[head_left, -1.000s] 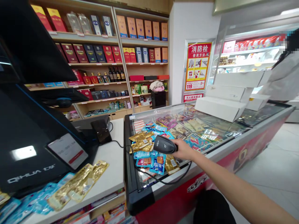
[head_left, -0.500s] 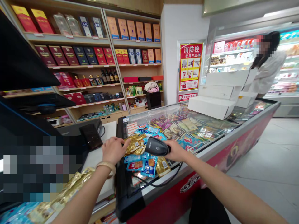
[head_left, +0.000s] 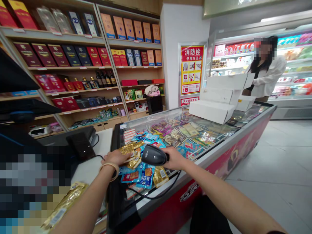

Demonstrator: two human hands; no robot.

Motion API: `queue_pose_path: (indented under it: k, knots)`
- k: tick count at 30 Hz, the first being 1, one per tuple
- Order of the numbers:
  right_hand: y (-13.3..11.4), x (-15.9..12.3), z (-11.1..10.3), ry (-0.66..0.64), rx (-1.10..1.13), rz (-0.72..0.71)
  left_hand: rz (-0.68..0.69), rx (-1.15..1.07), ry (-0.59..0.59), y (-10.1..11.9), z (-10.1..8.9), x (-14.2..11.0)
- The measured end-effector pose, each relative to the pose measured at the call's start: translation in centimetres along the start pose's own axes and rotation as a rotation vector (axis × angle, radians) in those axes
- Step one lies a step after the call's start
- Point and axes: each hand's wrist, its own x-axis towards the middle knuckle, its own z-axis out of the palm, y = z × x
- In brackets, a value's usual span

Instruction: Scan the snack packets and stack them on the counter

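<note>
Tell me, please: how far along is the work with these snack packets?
Seemingly done: a gold packet lies on the white counter. In hand: the right hand holds a barcode scanner, the left hand touches gold packets. Left: blue packets on the glass freezer lid.

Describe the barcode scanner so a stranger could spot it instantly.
Find the red-fronted, glass-topped chest freezer. Above the heap of snack packets, a right hand grips the barcode scanner. It's the black, gun-shaped thing there, trailing a black cable.

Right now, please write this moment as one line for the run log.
left hand: on gold foil snack packets | right hand: holds corded barcode scanner | surface: glass-top chest freezer
</note>
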Motion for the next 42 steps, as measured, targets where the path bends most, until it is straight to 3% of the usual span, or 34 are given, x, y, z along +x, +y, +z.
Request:
queue_pose_path:
  k: [3,8,11,17,24,42]
  knots:
    - [0.0,-0.1,0.1,0.000,-0.004,-0.009,-0.067,0.111,-0.083,0.6,-1.0,-0.9]
    - [-0.2,-0.1,0.1,-0.004,0.003,-0.024,0.043,0.056,0.008,0.4,-1.9,-1.9]
    - [-0.3,-0.1,0.1,-0.005,-0.010,-0.022,0.103,-0.153,0.026,0.1,-2.1,-1.9]
    - [-0.3,0.0,0.0,-0.002,-0.029,-0.014,0.216,-0.617,0.184,0.6,-3.1,-2.9]
    - [-1.0,0.1,0.1,-0.028,-0.066,0.001,0.166,-1.034,0.261,2.2,-3.2,-5.4]
    - [-1.3,0.3,-0.1,-0.031,-0.093,0.028,0.228,-0.947,0.347,1.8,-2.7,-5.8]
